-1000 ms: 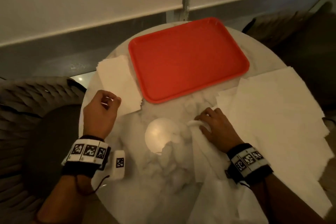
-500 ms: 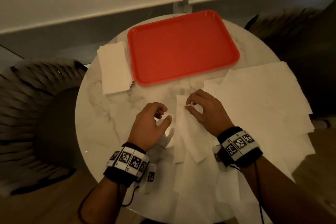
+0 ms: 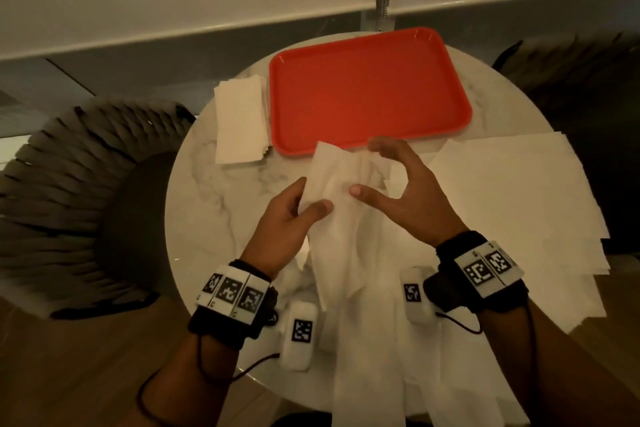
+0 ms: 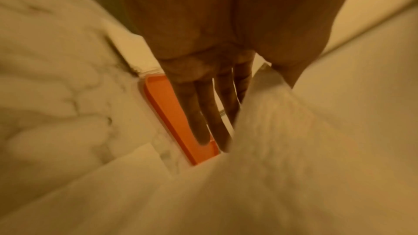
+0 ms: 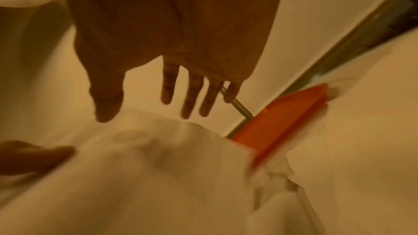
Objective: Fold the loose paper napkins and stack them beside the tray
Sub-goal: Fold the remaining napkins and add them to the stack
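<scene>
Since the frame 0.5 s earlier, the napkin (image 3: pixel 332 184) has been lifted off the surface (image 3: pixel 207 204) and raised between both hands, and the left hand (image 3: pixel 287 222) has been brought onto its left edge. The napkin is now held up over the middle of the surface, its upper corner seen in front of the near edge of the red tray (image 3: pixel 370 90), its lower part hanging down crumpled toward the near edge.

In the head view the left edge of the napkin is pinched between the left thumb and the fingers (image 3: pixel 299 189) behind the paper. In the left wrist view the fingers (image 4: pixel 203 113) are seen straight and close together beside the sheet (image 4: pixel 282 149).

The right hand (image 3: pixel 412 198) is seen at the napkin's right side with thumb and fingers (image 3: pixel 381 146) spread apart; the thumb tip is laid on the paper. In the right wrist view the fingers (image 5: pixel 192 96) are extended and spread above the sheet (image 5: pixel 158 167), with no pinch shown.

A stack of folded napkins (image 3: pixel 240 121) is placed at the far left edge of the surface, just beside the left side of the tray. Loose unfolded napkins (image 3: pixel 512 198) are spread over the right edge of the surface, overhanging it, and more are draped over the near edge.
</scene>
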Demonstrator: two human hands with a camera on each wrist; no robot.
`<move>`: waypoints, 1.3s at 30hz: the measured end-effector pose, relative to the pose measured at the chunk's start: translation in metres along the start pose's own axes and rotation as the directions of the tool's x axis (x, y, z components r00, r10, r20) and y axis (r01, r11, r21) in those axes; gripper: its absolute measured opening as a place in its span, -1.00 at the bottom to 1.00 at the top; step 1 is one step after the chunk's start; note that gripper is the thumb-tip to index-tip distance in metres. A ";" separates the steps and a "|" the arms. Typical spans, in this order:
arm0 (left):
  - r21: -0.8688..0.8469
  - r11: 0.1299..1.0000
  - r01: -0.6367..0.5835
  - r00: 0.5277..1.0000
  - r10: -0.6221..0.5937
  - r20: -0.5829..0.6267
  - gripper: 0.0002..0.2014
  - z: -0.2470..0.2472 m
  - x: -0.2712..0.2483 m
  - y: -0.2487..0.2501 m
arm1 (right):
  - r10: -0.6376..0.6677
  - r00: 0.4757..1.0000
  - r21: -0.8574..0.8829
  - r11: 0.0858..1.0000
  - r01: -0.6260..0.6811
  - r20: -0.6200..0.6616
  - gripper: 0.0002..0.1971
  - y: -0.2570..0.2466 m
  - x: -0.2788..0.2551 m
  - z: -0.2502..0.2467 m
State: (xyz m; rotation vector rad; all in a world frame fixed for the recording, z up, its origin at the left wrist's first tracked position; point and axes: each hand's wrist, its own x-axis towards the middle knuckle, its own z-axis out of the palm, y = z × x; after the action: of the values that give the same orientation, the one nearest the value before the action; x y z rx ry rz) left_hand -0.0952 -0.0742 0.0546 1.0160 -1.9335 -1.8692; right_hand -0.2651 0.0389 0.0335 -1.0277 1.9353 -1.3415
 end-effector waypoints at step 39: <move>-0.061 0.998 -0.005 1.000 0.004 -0.014 -0.97 -0.121 0.051 -0.029 | 0.362 0.931 0.527 0.785 -0.326 0.036 -0.61 -0.048 0.031 0.108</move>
State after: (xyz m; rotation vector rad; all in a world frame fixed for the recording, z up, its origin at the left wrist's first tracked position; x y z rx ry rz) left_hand -0.0471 -0.1975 0.0291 1.0028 -1.8575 -1.9021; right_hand -0.1832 -0.0519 0.0411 -0.3401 1.5540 -1.5698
